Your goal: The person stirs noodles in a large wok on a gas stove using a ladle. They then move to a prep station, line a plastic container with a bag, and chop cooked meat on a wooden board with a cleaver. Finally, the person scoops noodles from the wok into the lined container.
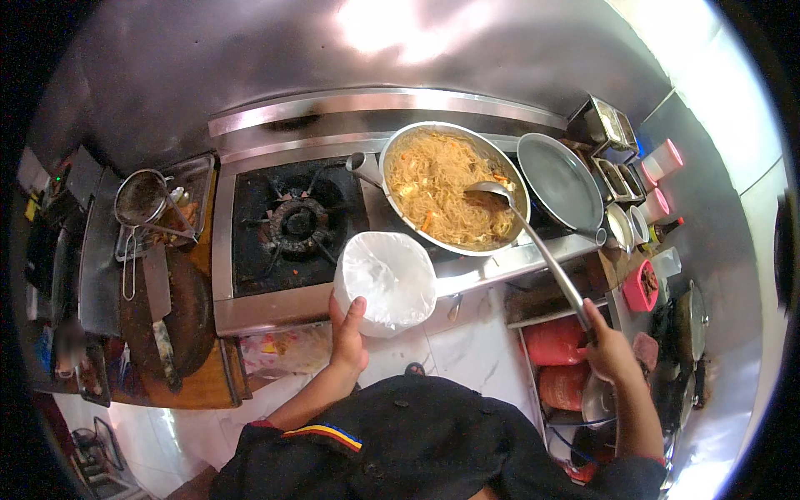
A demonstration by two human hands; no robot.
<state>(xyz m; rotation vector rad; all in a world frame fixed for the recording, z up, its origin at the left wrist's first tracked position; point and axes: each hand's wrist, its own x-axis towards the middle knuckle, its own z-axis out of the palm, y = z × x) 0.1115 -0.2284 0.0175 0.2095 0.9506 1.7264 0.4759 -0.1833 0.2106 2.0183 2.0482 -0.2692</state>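
My left hand (347, 337) grips a white container lined with a clear plastic bag (389, 284), its mouth facing up, in front of the stove's edge. Nothing but the crinkled lining shows inside it. My right hand (607, 350) holds the long handle of a metal ladle (550, 256). The ladle's bowl rests on thin noodles (440, 181) mixed with bits of carrot and other pieces. These noodles fill much of a wide metal pan (385, 156) on the stove, whose thick hollow handle points left.
Left of the pan is a bare gas burner (301, 222). A second pan (559, 181) stands to the right. A cleaver (157, 281) lies on a round chopping board (197, 312), near a strainer (141, 197) over a tray. Seasoning tubs and a pink container (639, 290) line the right side.
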